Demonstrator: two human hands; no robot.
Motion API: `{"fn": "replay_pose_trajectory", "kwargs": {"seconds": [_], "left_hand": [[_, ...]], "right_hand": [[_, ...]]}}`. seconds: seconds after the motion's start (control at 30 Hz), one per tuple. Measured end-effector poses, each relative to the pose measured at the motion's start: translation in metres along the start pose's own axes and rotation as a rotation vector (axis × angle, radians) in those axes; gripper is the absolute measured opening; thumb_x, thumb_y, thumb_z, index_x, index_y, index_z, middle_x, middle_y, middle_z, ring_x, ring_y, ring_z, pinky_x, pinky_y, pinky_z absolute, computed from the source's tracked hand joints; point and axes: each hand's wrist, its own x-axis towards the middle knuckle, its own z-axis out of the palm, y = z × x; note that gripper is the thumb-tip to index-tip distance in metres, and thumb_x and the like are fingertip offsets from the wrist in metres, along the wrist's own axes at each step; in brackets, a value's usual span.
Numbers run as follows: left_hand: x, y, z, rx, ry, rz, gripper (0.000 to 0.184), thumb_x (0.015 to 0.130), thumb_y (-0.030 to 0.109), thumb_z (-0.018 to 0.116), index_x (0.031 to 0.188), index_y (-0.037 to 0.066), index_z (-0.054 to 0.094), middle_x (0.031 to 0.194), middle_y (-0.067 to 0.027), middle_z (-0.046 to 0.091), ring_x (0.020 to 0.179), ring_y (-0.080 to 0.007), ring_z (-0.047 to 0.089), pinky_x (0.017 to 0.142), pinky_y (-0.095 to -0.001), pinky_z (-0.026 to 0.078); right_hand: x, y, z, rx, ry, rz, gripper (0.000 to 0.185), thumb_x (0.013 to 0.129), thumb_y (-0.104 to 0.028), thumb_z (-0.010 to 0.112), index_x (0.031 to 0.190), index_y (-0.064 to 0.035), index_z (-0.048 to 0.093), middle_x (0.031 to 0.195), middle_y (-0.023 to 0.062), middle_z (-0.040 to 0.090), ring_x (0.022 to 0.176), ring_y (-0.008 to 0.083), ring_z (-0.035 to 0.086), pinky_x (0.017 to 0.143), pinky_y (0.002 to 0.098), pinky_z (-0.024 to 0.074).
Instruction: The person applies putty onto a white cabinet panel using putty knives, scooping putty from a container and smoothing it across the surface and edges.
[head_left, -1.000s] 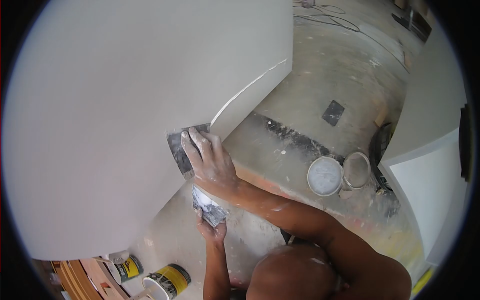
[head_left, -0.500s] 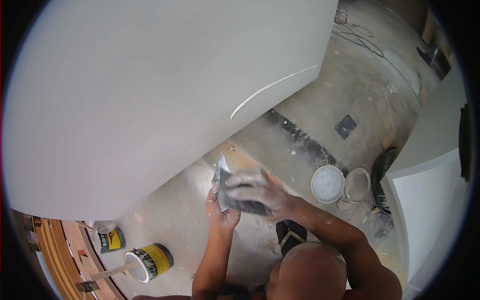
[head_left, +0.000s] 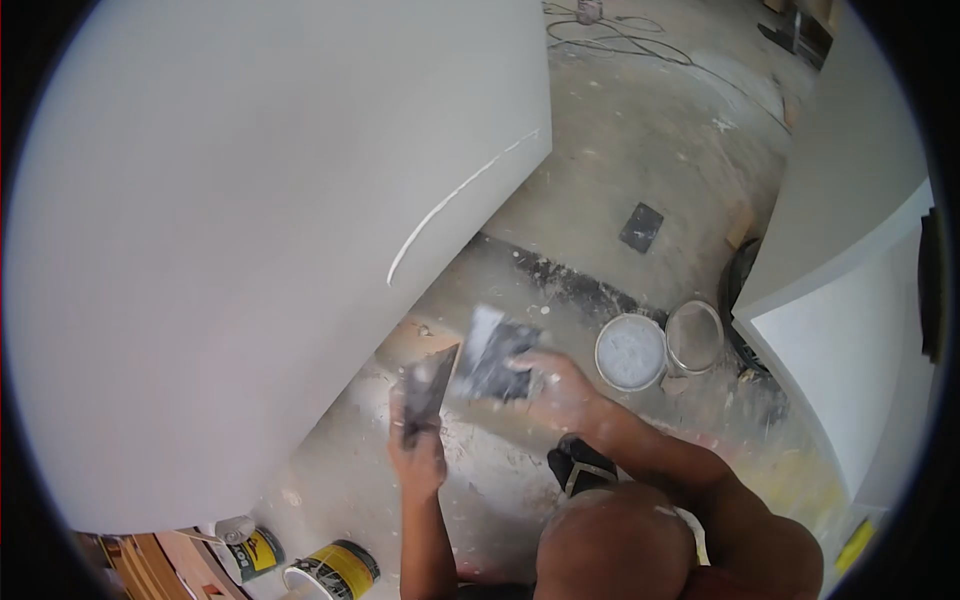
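My left hand (head_left: 418, 458) grips a dark, flat putty spreader (head_left: 430, 385), held on edge. To its right, my right hand (head_left: 562, 388) has its fingers closed on a second dark spreader (head_left: 498, 355), blurred by motion and smeared with white putty. A narrow gap separates the two blades. Both hands carry white smears. Just beyond them rises a large pale panel (head_left: 250, 220), with a raised white line of putty (head_left: 440, 205) along its lower right part.
A tub of white paste (head_left: 630, 352) stands on the floor beside its lid or a second round container (head_left: 694, 337). A dark square plate (head_left: 641, 228) lies farther off. Yellow-labelled cans (head_left: 345, 572) stand at lower left. A white curved piece (head_left: 850, 350) borders the right; cables (head_left: 640, 45) trail behind.
The right hand has drawn away from the left, and the two spreaders, overlapping before, are now apart. The view has shifted, with the panel and floor things sliding left.
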Motion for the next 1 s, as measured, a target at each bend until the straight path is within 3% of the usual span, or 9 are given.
{"fn": "replay_pose_trajectory", "kwargs": {"seconds": [0.03,0.13,0.17,0.23,0.3,0.47,0.63,0.87,1.0], "left_hand": [[0.004,0.005,0.001,0.343,-0.137,0.168,0.061,0.079,-0.015,0.047,0.136,0.005,0.052,0.137,-0.0224,0.051,0.127,-0.0391,0.051,0.108,-0.0453,0.038],[0.023,0.015,0.013,0.547,-0.305,0.318,0.068,0.071,-0.018,0.05,0.132,0.01,0.057,0.138,-0.0214,0.049,0.13,-0.0425,0.048,0.109,-0.0488,0.037],[0.022,0.01,0.004,0.641,-0.347,0.26,0.069,0.068,-0.018,0.051,0.13,0.011,0.059,0.138,-0.0205,0.049,0.131,-0.0417,0.047,0.11,-0.0505,0.036],[0.019,0.003,-0.005,0.735,-0.401,0.205,0.07,0.066,-0.018,0.052,0.129,0.011,0.06,0.138,-0.0196,0.049,0.132,-0.041,0.046,0.111,-0.0522,0.035],[0.012,-0.005,-0.008,0.932,-0.654,0.171,0.069,0.064,-0.018,0.052,0.127,0.01,0.062,0.137,-0.0182,0.05,0.133,-0.0399,0.045,0.111,-0.0522,0.035],[-0.005,-0.022,0.005,0.543,-0.419,0.022,0.064,0.069,-0.017,0.044,0.125,0.007,0.064,0.134,-0.0206,0.053,0.127,-0.0406,0.051,0.114,-0.0464,0.033],[-0.01,-0.028,0.005,0.52,-0.416,0.035,0.051,0.082,-0.014,0.045,0.125,0.007,0.064,0.134,-0.02,0.054,0.125,-0.0402,0.053,0.11,-0.0456,0.038],[-0.01,-0.031,0.011,0.486,-0.353,0.026,0.037,0.093,-0.007,0.047,0.123,0.006,0.065,0.13,-0.0194,0.058,0.124,-0.0373,0.055,0.105,-0.0424,0.043],[-0.009,-0.035,0.012,0.489,-0.362,0.002,0.037,0.093,-0.005,0.046,0.123,0.006,0.065,0.13,-0.0193,0.058,0.123,-0.0368,0.056,0.105,-0.042,0.043]], "right_hand": [[0.0,0.001,-0.001,0.015,0.004,-0.01,0.029,0.093,-0.01,0.059,0.121,-0.0048,0.058,0.113,0.008,0.062,0.108,0.025,0.062,0.099,0.0446,0.0487],[0.001,-0.004,-0.009,-0.026,-0.075,0.134,0.029,0.091,-0.01,0.061,0.119,-0.0028,0.059,0.109,0.0099,0.065,0.109,0.0236,0.062,0.094,0.0432,0.0532],[-0.003,-0.012,-0.022,-0.538,-0.166,-0.254,0.024,0.09,-0.012,0.063,0.113,-0.0033,0.063,0.11,0.0102,0.066,0.108,0.0228,0.063,0.093,0.0407,0.0532],[-0.008,-0.035,-0.013,-0.75,-0.105,-0.463,0.021,0.09,-0.014,0.066,0.107,-0.0034,0.066,0.112,0.0098,0.066,0.106,0.0204,0.064,0.09,0.0368,0.0529],[0.01,-0.085,0.004,-0.512,0.06,-0.415,0.022,0.09,-0.016,0.066,0.108,-0.0023,0.066,0.113,0.0082,0.066,0.105,0.0175,0.064,0.089,0.0354,0.0519],[0.1,-0.175,-0.003,-1.009,0.571,-0.86,0.032,0.093,-0.021,0.061,0.116,0.0019,0.064,0.118,0.0101,0.066,0.102,0.0197,0.062,0.091,0.0336,0.0453],[0.148,-0.209,0.017,-1.294,0.601,-1.553,0.029,0.094,-0.01,0.051,0.118,0.0009,0.063,0.115,0.0211,0.064,0.109,0.0392,0.058,0.095,0.0403,0.0441],[0.148,-0.175,0.032,-1.273,0.506,-1.529,0.033,0.096,-0.011,0.051,0.125,0.002,0.059,0.128,0.0216,0.06,0.121,0.0354,0.056,0.103,0.0371,0.0411],[0.137,-0.167,0.032,-1.3,0.488,-1.484,0.031,0.093,-0.003,0.05,0.124,0.0,0.059,0.119,0.0216,0.06,0.112,0.04,0.056,0.097,0.0428,0.0438]]}}
